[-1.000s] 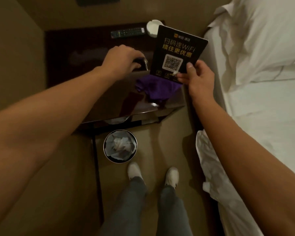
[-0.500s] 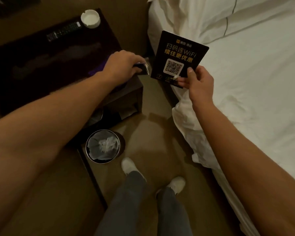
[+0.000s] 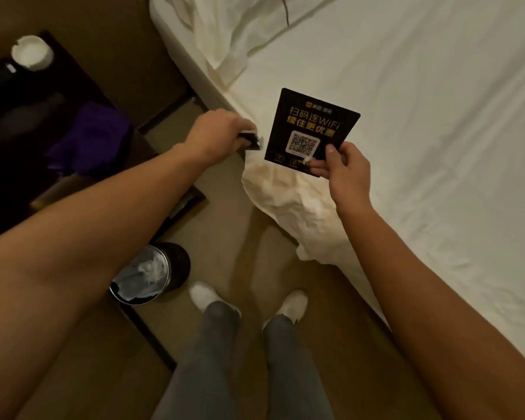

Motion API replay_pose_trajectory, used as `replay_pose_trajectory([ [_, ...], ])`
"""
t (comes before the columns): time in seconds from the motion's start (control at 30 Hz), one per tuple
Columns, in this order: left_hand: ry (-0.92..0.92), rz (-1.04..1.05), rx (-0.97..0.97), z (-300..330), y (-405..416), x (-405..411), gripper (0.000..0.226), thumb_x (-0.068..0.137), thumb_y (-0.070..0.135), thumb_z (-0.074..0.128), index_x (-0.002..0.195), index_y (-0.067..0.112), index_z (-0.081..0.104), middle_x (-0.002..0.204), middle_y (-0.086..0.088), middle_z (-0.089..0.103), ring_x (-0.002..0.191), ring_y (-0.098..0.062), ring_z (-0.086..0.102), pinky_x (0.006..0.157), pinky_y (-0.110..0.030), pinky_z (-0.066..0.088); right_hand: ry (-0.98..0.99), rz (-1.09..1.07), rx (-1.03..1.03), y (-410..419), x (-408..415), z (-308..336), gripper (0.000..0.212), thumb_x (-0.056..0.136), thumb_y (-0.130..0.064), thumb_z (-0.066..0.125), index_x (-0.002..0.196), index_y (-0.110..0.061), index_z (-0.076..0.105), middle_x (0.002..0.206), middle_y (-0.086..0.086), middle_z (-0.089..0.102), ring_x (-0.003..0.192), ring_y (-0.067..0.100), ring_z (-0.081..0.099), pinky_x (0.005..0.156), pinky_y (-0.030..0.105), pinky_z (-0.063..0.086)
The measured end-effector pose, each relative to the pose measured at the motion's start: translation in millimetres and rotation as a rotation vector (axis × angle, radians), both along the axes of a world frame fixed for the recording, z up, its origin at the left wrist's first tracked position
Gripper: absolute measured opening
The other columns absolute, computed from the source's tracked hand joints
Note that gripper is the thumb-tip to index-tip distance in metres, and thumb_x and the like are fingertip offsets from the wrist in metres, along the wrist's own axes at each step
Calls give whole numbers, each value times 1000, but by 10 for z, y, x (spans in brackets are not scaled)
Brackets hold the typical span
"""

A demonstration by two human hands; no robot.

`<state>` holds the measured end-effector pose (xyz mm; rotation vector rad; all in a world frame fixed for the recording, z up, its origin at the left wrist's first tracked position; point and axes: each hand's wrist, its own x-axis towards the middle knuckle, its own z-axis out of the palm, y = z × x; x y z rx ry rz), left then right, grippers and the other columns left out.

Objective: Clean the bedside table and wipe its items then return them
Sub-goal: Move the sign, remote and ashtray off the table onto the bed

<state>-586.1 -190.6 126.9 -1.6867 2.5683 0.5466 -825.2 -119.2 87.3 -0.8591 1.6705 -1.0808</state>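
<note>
Right fingers: the right hand is pinching the lower corner of the black square WiFi card with a QR code, holding it upright over the white bed sheet.
Left fingers: the left hand is gripping a small dark glossy object; what it is, I cannot tell.
Change: both hands are moving away from the dark wooden bedside table toward the bed.
Still on table: crumpled purple cloth, white round ashtray.
Meaning: the items are probably being set aside, so the table can be wiped.
</note>
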Motion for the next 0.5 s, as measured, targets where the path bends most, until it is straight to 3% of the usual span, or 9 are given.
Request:
replay_pose_trajectory([
  [0.27,-7,-65,49,-85,-170,-1081,29,98,25,64,126,26,71,113,-9,73,104,-35,65,81,-42,50,-11,-188,6,165,-1192,40,12,108,-16,50,105,-11,60,97,14,76,82,24,78,72,30,64],
  [0.5,24,-173,49,-270,-413,-1673,28,96,29,67,123,26,73,113,-10,74,102,-36,65,79,-40,48,-18,-329,15,239,-1655,-33,13,108,-17,49,109,-9,60,97,12,76,85,26,77,75,34,65],
])
